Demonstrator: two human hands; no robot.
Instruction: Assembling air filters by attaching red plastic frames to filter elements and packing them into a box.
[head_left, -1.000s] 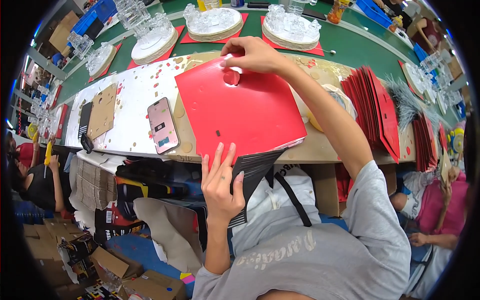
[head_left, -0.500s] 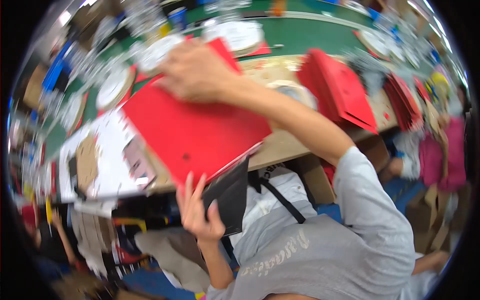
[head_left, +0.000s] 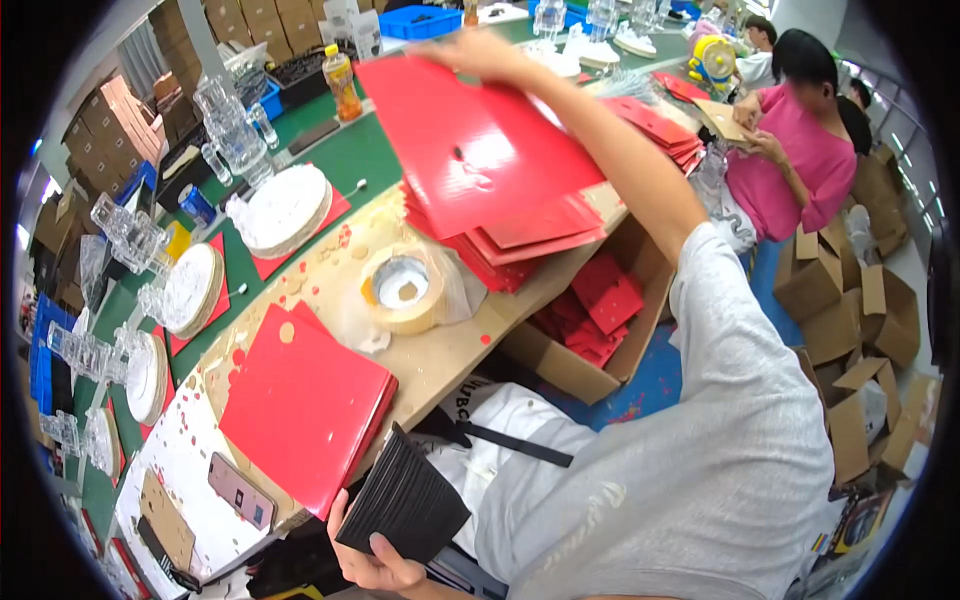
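My right hand [head_left: 482, 56], slightly blurred, reaches far across and grips the upper edge of a glossy red sheet [head_left: 490, 140] with a small dark hole. The sheet is tilted above a pile of red sheets [head_left: 505, 262] on the bench. Low in the view, my left hand [head_left: 372, 562] is closed around a stack of thin black sheets [head_left: 405, 500], thumb on the near face. Just beyond that hand lies a second red stack [head_left: 305, 405], its near corner close to my fingers.
A tape roll [head_left: 402, 292] sits between the red piles. White round pieces [head_left: 285, 212] with clear plastic parts line the green surface. A phone [head_left: 241, 490] lies at left. Below the bench edge stands a carton [head_left: 575, 375] of red pieces. A person in pink [head_left: 790, 165] works at right.
The view has swung rightward. My right hand has moved from the left red stack to the right pile, carrying a red sheet. My left fingers, spread before, now clasp the black stack.
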